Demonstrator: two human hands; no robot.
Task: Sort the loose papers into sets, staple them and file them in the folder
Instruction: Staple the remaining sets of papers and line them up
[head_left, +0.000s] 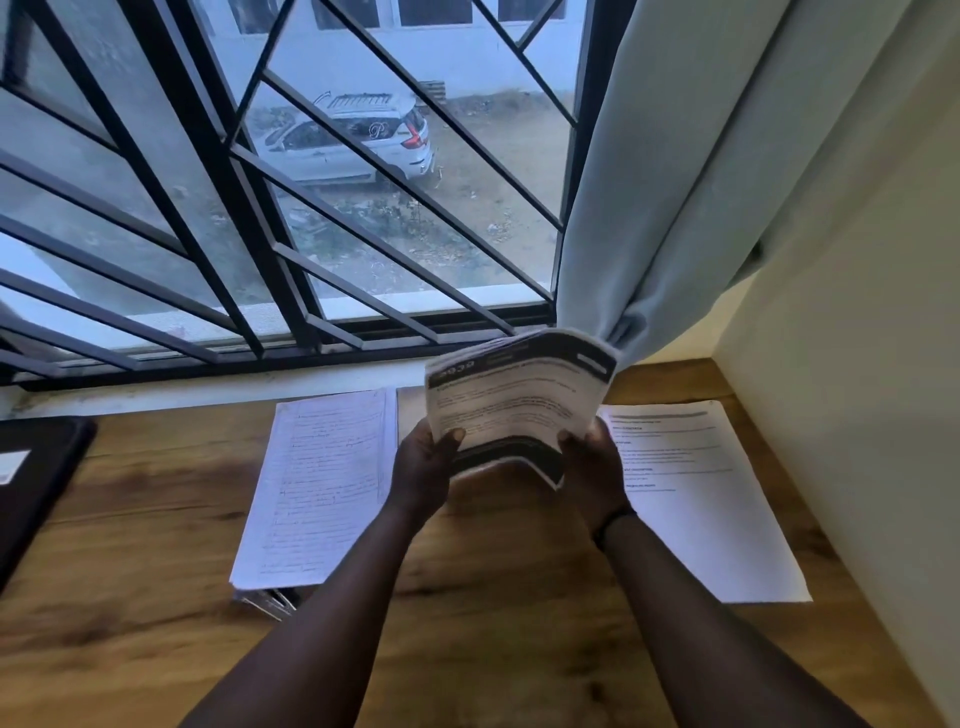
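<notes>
Both hands, left & right, gripping bent paper stack above desk middle. Sorting step prob; next needs squaring edges, w/ stapler.

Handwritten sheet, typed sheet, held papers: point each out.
handwritten sheet (317, 493), head view, middle of page.
typed sheet (696, 499), head view, bare middle.
held papers (514, 410), head view, front page centre.

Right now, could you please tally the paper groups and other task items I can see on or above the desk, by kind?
Paper set held up in both hands: 1, the bundle, gripped by the left hand and the right hand
Paper piles lying on the desk: 2, handwritten and printed
Dark folder: 1
Total: 4
</notes>
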